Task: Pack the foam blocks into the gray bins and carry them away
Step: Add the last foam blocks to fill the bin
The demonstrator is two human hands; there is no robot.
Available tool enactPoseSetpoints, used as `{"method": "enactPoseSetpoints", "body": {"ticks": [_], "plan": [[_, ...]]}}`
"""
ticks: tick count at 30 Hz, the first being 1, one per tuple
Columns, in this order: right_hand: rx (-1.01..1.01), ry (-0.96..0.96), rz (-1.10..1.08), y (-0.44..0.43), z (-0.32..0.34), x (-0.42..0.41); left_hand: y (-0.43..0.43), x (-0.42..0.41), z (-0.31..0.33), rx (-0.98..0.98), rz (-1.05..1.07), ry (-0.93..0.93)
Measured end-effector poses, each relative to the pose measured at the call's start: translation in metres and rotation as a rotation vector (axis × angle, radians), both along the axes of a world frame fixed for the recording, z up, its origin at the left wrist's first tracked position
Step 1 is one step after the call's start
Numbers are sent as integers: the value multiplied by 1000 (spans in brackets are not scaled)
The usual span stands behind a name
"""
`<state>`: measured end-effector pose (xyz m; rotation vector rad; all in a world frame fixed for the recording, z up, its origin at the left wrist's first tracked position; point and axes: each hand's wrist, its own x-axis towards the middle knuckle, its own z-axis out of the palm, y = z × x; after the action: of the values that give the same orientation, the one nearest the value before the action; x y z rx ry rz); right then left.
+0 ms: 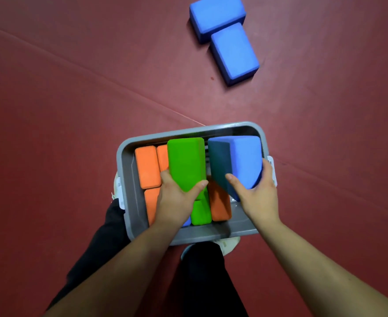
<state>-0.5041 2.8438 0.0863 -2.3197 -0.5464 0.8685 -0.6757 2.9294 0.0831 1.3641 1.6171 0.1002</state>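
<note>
On the dull red floor [74,110] with faint seams stands the gray plastic bin [188,131], and over the orange rectangular blocks [147,168] inside it my left grip [177,202] clasps a matte green foam block [186,163], my right grip [259,197] a blue foam block [245,161].

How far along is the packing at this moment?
Done: several orange blocks and a packed green block lie in the gray bin. In hand: the left hand grips a second green block, the right hand a blue block, both over the bin. Left: two loose blue blocks on the floor, then carrying the bin away.
</note>
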Motion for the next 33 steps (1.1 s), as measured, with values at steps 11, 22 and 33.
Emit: {"method": "enactPoseSetpoints", "body": {"ticks": [11,22,33], "plan": [[-119,103,52,35,-70,-1,12,17,-70,-72,-52,123],[-243,237,85,58,-127,-5,52,29,-116,-265,-446,509],[-379,384,175,74,-185,-3,84,39,-155,-171,-1047,765]]}}
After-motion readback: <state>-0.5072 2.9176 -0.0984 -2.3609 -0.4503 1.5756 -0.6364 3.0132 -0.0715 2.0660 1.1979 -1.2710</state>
